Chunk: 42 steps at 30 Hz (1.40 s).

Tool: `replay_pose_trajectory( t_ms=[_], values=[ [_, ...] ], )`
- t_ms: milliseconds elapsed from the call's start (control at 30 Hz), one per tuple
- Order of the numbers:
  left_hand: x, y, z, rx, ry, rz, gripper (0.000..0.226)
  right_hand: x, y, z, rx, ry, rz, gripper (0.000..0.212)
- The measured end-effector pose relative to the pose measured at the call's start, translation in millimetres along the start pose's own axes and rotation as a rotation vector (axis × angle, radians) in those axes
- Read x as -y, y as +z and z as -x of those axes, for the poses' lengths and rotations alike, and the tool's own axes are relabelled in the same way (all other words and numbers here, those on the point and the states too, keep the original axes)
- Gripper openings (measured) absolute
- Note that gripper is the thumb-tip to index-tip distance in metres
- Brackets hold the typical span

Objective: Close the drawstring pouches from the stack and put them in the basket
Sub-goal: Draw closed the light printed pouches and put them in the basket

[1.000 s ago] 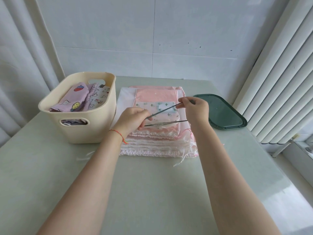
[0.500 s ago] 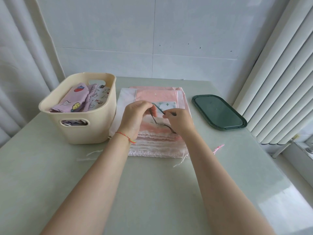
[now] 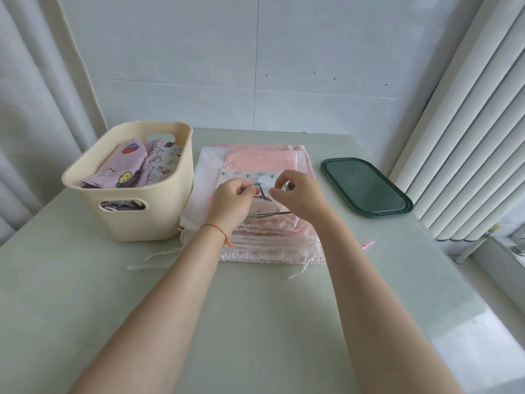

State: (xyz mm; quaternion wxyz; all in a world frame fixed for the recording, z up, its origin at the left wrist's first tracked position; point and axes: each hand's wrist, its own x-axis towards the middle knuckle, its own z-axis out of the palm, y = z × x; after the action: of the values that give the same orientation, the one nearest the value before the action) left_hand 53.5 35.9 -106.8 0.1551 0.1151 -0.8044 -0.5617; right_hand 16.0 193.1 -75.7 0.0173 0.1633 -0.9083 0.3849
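Observation:
A stack of pink and white drawstring pouches (image 3: 264, 243) lies flat in the middle of the table. On top sits a small white pouch with green print (image 3: 244, 175). My left hand (image 3: 231, 203) and my right hand (image 3: 298, 194) are close together over it, each pinching its dark drawstring (image 3: 262, 194). A loose stretch of the cord runs below my right hand. The cream basket (image 3: 142, 220) stands to the left of the stack and holds several printed pouches (image 3: 122, 166).
A dark green tray (image 3: 363, 189) lies to the right of the stack. A small pink string piece (image 3: 368, 244) sits on the table near my right forearm. White cords (image 3: 153, 258) trail from the stack's left corner. Curtains hang on both sides.
My hands had the dark cord stretched wide apart; they came together over the top pouch and now pinch the cord close to each other, fingers working at it.

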Motion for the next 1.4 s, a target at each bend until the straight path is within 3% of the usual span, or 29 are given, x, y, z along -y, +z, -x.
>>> replay_pose_trajectory(
  t_ms=[100, 167, 300, 400, 500, 767, 867, 1000, 1100, 1167, 1400],
  values=[
    [-1.4, -0.8, 0.6, -0.025, -0.027, -0.013, 0.019, 5.5, -8.2, 4.3, 0.239, -0.025, 0.208, 0.024],
    [-2.2, -1.7, 1.8, -0.024, -0.028, -0.009, 0.020, 7.0, -9.4, 6.0, 0.322, -0.023, 0.294, 0.021],
    [-2.7, -2.0, 3.6, -0.011, -0.029, -0.012, 0.022, 10.4, -12.7, 6.3, 0.377, -0.052, 0.320, 0.003],
    [-3.3, -1.0, 3.6, -0.004, -0.024, -0.028, 0.020, 15.3, -15.4, 5.7, 0.395, -0.054, 0.362, 0.013],
    [-5.4, -1.4, 4.4, 0.033, 0.015, -0.071, 0.018, 22.4, -10.8, 5.9, 0.374, -0.029, 0.341, 0.038],
    [-11.5, -11.1, 8.5, 0.271, 0.024, -0.044, 0.016, 25.4, -14.2, 4.2, 0.077, 0.182, -0.365, 0.031],
    [-13.9, -11.5, 9.7, 0.350, -0.005, -0.003, 0.017, 22.6, -12.9, 1.6, 0.115, 0.265, -0.663, 0.025],
    [-13.7, -9.1, 10.0, 0.371, 0.036, -0.067, 0.022, 20.3, -8.6, -1.6, 0.182, 0.147, -0.953, 0.027],
    [-12.3, -9.6, 9.6, 0.355, 0.031, -0.012, 0.029, 20.9, -7.3, -1.3, -0.001, 0.095, -0.808, 0.042],
    [-11.4, -10.5, 8.6, 0.342, -0.012, 0.066, 0.030, 19.6, -7.5, -0.8, -0.061, 0.106, -0.695, 0.040],
    [-8.0, -12.0, 6.4, 0.318, -0.101, 0.220, 0.034, 23.1, 1.3, 2.1, 0.048, 0.065, -0.438, 0.027]
  ],
)
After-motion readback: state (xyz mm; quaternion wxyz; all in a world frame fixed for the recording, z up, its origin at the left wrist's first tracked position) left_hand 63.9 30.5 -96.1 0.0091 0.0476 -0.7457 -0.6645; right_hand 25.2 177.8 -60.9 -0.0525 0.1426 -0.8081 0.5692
